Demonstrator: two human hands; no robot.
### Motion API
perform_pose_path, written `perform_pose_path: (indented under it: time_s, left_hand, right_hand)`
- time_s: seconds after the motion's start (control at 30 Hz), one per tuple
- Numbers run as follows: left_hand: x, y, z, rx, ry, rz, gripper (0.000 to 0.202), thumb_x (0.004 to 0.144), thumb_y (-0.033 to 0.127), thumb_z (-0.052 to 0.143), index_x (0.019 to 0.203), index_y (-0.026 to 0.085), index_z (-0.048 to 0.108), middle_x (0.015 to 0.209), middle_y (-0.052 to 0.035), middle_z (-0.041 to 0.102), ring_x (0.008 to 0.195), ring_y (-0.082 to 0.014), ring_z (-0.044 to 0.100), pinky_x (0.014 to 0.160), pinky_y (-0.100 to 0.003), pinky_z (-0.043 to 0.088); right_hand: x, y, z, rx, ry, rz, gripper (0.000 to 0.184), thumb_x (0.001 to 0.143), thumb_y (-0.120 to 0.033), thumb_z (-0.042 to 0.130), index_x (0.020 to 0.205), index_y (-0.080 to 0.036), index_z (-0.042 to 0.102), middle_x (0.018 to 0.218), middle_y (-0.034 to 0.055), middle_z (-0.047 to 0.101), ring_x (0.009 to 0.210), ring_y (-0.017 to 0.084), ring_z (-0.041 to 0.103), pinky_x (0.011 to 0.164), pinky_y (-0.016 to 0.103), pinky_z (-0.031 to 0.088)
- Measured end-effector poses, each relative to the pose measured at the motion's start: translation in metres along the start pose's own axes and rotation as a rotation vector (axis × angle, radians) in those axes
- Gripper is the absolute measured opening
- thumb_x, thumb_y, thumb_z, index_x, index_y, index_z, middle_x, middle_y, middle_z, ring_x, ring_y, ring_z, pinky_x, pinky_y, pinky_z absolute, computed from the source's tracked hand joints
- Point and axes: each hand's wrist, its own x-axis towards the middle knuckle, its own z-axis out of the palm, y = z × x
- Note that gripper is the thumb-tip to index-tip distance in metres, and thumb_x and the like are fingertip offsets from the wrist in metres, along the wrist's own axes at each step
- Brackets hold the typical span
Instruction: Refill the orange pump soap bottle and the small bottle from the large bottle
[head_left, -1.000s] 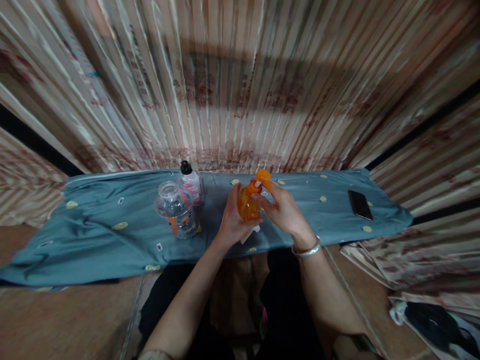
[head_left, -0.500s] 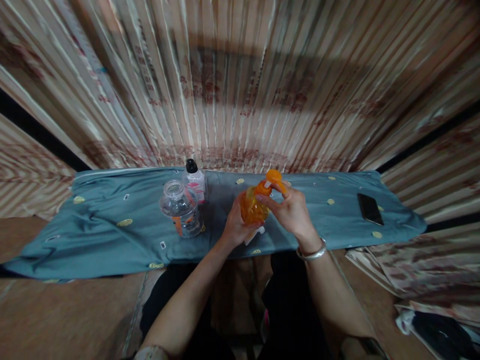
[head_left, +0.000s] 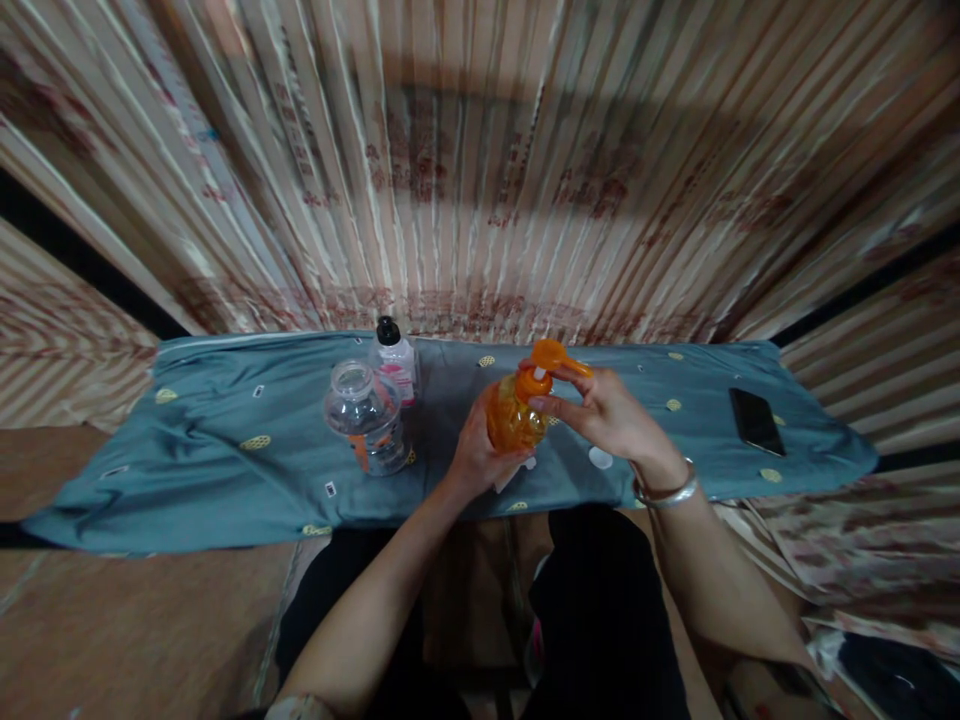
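My left hand [head_left: 474,452] is wrapped round the body of an orange pump bottle [head_left: 513,422], held above a blue-grey cloth [head_left: 225,470]. My right hand [head_left: 607,412] pinches the bottle's orange pump head [head_left: 550,360] at the collar, with a silver bangle [head_left: 667,492] on that wrist. A bit of white shows under the bottle's base. A small white round piece [head_left: 601,458] lies on the cloth below my right hand.
To the left stand an uncapped clear plastic bottle [head_left: 365,418] and a small bottle with a black cap [head_left: 395,358]. A dark phone [head_left: 757,421] lies on the cloth at the right. A striped curtain [head_left: 480,170] hangs behind.
The pump head has turned under my right hand and my right wrist has swung outward to the right. The white round piece on the cloth has come into sight.
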Motion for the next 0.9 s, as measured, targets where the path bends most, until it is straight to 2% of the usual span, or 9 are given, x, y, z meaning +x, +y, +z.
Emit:
perform_pose_path:
  time_s: [0.23, 0.37, 0.47, 0.63, 0.73, 0.9]
  left_hand:
    - [-0.001, -0.002, -0.001, 0.020, 0.003, 0.006, 0.098, 0.068, 0.051, 0.095, 0.150, 0.025, 0.047, 0.150, -0.0173, 0.062, 0.141, -0.0388, 0.061, 0.121, -0.064, 0.046]
    - [-0.002, -0.003, -0.002, 0.042, 0.007, 0.016, 0.098, 0.067, 0.048, 0.096, 0.150, 0.024, 0.048, 0.150, -0.0170, 0.063, 0.141, -0.0396, 0.061, 0.121, -0.065, 0.046]
    - [-0.001, -0.001, -0.003, 0.032, 0.005, 0.015, 0.097, 0.067, 0.045, 0.097, 0.149, 0.024, 0.049, 0.150, -0.0170, 0.063, 0.141, -0.0387, 0.061, 0.121, -0.063, 0.046]
    - [-0.001, 0.003, -0.005, -0.019, -0.007, -0.021, 0.095, 0.070, 0.044, 0.095, 0.149, 0.024, 0.047, 0.151, -0.0175, 0.062, 0.141, -0.0363, 0.062, 0.121, -0.059, 0.047]
    - [-0.001, 0.001, -0.005, -0.026, 0.005, -0.034, 0.098, 0.067, 0.043, 0.097, 0.149, 0.023, 0.046, 0.151, -0.0173, 0.062, 0.141, -0.0369, 0.061, 0.121, -0.058, 0.047]
    - [-0.003, -0.003, -0.001, -0.010, 0.019, -0.037, 0.101, 0.065, 0.044, 0.097, 0.150, 0.024, 0.045, 0.151, -0.0168, 0.061, 0.142, -0.0377, 0.060, 0.122, -0.059, 0.046]
  right_hand:
    - [-0.004, 0.002, 0.005, 0.006, 0.027, 0.005, 0.037, 0.095, -0.057, 0.072, 0.115, -0.028, 0.082, 0.113, 0.0054, 0.084, 0.104, 0.030, 0.078, 0.098, 0.045, 0.061]
    - [-0.011, 0.008, 0.014, 0.033, 0.098, 0.046, 0.037, 0.094, -0.055, 0.073, 0.117, -0.027, 0.080, 0.113, 0.0055, 0.083, 0.113, 0.032, 0.076, 0.101, 0.046, 0.060]
    - [-0.012, 0.008, 0.017, 0.038, 0.104, 0.063, 0.034, 0.094, -0.052, 0.073, 0.118, -0.028, 0.080, 0.108, 0.0046, 0.083, 0.116, 0.032, 0.075, 0.102, 0.046, 0.061]
    - [-0.002, 0.002, 0.012, 0.022, 0.074, 0.025, 0.031, 0.092, -0.047, 0.075, 0.116, -0.027, 0.081, 0.113, 0.0055, 0.083, 0.105, 0.030, 0.078, 0.097, 0.044, 0.061]
    - [-0.001, 0.005, 0.017, 0.104, 0.079, 0.047, 0.035, 0.090, -0.046, 0.078, 0.119, -0.027, 0.079, 0.119, 0.0050, 0.083, 0.112, 0.029, 0.077, 0.103, 0.045, 0.059]
    - [-0.013, 0.019, 0.045, 0.259, 0.270, 0.132, 0.047, 0.084, -0.055, 0.083, 0.121, -0.026, 0.075, 0.122, 0.0070, 0.081, 0.115, 0.029, 0.075, 0.107, 0.045, 0.058]
